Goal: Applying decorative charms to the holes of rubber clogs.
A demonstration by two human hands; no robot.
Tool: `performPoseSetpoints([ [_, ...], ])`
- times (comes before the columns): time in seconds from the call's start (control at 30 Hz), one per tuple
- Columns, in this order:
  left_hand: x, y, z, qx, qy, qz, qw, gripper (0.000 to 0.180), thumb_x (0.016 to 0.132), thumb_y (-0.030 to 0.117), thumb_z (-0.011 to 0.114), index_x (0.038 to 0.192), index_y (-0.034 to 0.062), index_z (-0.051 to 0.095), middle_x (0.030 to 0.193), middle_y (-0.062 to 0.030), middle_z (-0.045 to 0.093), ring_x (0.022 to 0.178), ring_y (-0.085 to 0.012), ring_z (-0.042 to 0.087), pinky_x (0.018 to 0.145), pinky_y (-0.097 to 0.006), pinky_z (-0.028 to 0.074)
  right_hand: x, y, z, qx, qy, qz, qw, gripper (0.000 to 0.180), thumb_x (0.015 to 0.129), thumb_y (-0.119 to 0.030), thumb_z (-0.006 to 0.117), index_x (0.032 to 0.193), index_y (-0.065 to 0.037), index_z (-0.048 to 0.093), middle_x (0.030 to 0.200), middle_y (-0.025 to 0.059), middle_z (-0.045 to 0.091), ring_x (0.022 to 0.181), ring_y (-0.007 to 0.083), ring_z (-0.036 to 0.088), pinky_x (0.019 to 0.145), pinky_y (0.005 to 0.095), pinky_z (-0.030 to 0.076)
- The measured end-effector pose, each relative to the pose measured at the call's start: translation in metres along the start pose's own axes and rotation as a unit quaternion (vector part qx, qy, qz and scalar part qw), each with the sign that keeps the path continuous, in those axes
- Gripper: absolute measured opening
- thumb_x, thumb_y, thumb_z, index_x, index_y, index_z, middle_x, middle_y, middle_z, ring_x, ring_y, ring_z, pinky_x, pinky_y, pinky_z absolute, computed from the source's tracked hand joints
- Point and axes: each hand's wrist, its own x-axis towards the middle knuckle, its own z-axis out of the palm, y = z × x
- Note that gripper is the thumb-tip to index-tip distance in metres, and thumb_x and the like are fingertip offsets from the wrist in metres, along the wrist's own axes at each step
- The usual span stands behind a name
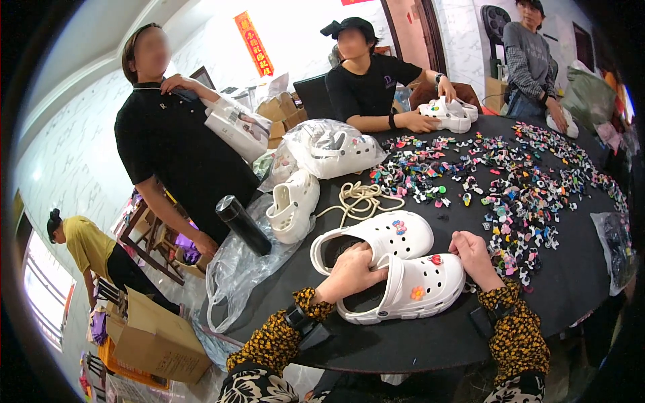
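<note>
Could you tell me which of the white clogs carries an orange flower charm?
The clog nearest the person, held between both hands; its neighbour shows only a pink-and-blue charm.

Bare black table [403, 342] open below near clog [410, 289]; hemmed right by charm scatter [510, 188], left by black bottle [243, 225], behind by cord [359, 198].

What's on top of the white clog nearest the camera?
On the near white clog sit an orange flower charm and a red charm. The left hand reaches inside its opening, hiding the insole; the right hand touches its toe.
</note>
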Motion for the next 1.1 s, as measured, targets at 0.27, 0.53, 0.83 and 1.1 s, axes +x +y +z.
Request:
performPoseSetpoints([
  [0.27, 0.001, 0.001, -0.002, 0.015, -0.004, -0.007, 1.0, 0.036, 0.074, 0.029, 0.068, 0.095, 0.0003, 0.065, 0.094, -0.0185, 0.06, 0.093, -0.0351, 0.057, 0.081, -0.043, 0.046, 0.001, 0.001, -0.001, 0.017, 0.001, 0.009, 1.0, 0.04, 0.095, -0.03, 0.05, 0.069, 0.0, 0.058, 0.06, 0.0018, 0.055, 0.059, 0.0088, 0.05, 0.056, 0.0261, 0.042],
  [0.53, -0.006, 0.01, -0.001, -0.004, 0.004, -0.008, 1.0, 0.034, 0.075, 0.03, 0.068, 0.095, 0.0029, 0.066, 0.095, -0.0179, 0.061, 0.092, -0.0341, 0.058, 0.079, -0.042, 0.047, -0.008, -0.004, -0.004, -0.003, -0.003, 0.008, 1.0, 0.042, 0.094, -0.032, 0.051, 0.069, 0.001, 0.059, 0.06, 0.0031, 0.056, 0.059, 0.0093, 0.051, 0.056, 0.0266, 0.043],
  [0.83, -0.005, 0.009, -0.003, -0.001, -0.005, -0.02, 1.0, 0.036, 0.075, 0.032, 0.068, 0.096, 0.0031, 0.066, 0.095, -0.0182, 0.061, 0.092, -0.0347, 0.058, 0.081, -0.043, 0.046, -0.007, -0.007, -0.006, -0.005, -0.002, -0.001, 1.0, 0.043, 0.094, -0.033, 0.05, 0.069, 0.001, 0.058, 0.061, 0.0032, 0.056, 0.059, 0.0096, 0.052, 0.056, 0.0267, 0.043],
  [1.1, -0.005, 0.006, -0.001, 0.005, -0.002, 0.001, 1.0, 0.035, 0.075, 0.03, 0.068, 0.098, 0.0037, 0.066, 0.097, -0.0177, 0.061, 0.094, -0.0346, 0.057, 0.082, -0.042, 0.046, -0.007, -0.008, -0.005, -0.018, -0.003, -0.005, 1.0, 0.042, 0.094, -0.033, 0.05, 0.07, 0.001, 0.058, 0.061, 0.0036, 0.057, 0.059, 0.01, 0.053, 0.057, 0.0269, 0.044],
])
